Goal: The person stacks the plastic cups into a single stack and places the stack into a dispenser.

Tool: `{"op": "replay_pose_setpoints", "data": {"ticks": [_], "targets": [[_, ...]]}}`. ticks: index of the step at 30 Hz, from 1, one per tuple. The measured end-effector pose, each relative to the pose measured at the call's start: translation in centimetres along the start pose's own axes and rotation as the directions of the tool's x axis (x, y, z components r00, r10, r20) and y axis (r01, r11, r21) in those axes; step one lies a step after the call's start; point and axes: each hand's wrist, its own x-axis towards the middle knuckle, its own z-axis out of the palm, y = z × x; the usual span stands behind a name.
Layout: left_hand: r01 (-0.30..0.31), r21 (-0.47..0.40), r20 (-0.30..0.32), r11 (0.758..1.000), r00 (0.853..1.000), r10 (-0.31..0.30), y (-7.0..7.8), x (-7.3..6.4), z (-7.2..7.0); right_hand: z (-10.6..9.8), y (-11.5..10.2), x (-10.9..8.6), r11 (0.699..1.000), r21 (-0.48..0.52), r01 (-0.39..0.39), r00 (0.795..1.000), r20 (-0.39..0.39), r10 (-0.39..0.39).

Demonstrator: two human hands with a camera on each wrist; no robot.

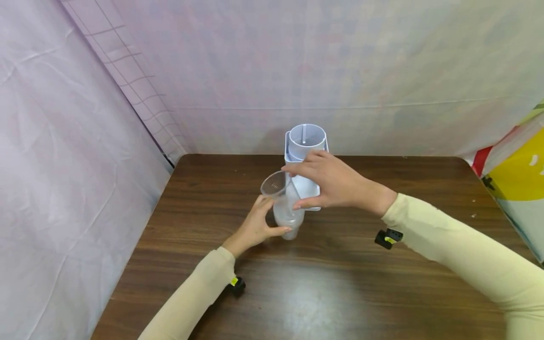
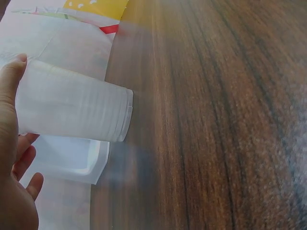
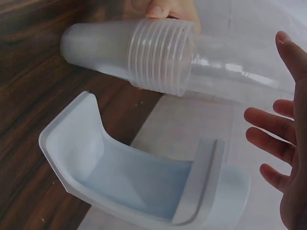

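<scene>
A stack of clear plastic cups (image 3: 160, 57) leans at a slant over the table, and my left hand (image 1: 256, 224) holds it low down with thumb and fingers around its sides. One clear cup (image 1: 274, 184) sticks partly out of the top of the stack, its wide rim tipped up to the left. My right hand (image 1: 333, 182) spans this cup near its rim, thumb on one side and fingers on the other. Right behind the cups stands a white plastic holder (image 1: 302, 186) with a round open tube (image 1: 307, 137) on top, partly hidden by the right hand.
The brown wooden table (image 1: 323, 283) ends at a back edge near the holder. A pale cloth (image 1: 340, 61) hangs behind it, and a white sheet (image 1: 76, 165) hangs at the left. A yellow and red printed surface (image 1: 516, 172) is at the far right.
</scene>
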Motion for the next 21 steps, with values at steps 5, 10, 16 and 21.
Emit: {"op": "replay_pose_setpoints", "data": {"ticks": [5,10,16,21], "targets": [[0.0,0.004,0.0,1.0,1.0,0.0,0.0,-0.1,0.0,0.8,-0.1,-0.1,1.0,0.011,0.012,1.0,-0.02,-0.012],[0.005,-0.02,0.005,1.0,1.0,-0.005,0.1,-0.2,-0.1,1.9,-0.5,-0.1,1.0,0.015,0.005,1.0,0.003,-0.006],[0.068,-0.034,0.037,0.997,0.997,-0.067,0.5,-0.3,-0.2,3.3,-1.1,-0.4,1.0,0.014,-0.019,0.999,0.043,0.018],[0.053,-0.031,0.007,0.998,0.999,-0.053,0.8,-0.4,-0.1,4.3,-1.3,-1.0,0.998,0.05,-0.041,0.999,0.034,0.04]]}}
